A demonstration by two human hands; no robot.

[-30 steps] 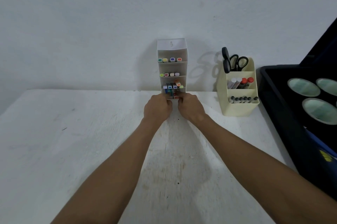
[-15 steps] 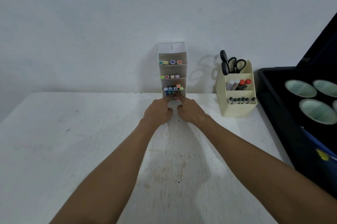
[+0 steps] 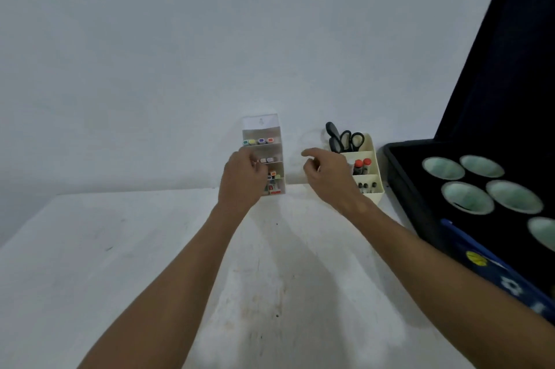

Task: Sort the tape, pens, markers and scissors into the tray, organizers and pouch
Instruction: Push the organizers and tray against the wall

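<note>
Markers (image 3: 258, 141) sit racked in the tiered organizer (image 3: 263, 155) against the wall; left hand (image 3: 243, 178) curled at its shelves, hold indiscernible, right hand (image 3: 326, 173) loosely spread and empty, suggesting final tidying with little left on the surface (image 3: 150, 248).

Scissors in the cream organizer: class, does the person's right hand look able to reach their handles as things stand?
Probably yes. The right hand hangs open just left of the cream organizer, and the scissors stand handles-up in its back section, above the rim. Nothing lies between them.
</note>
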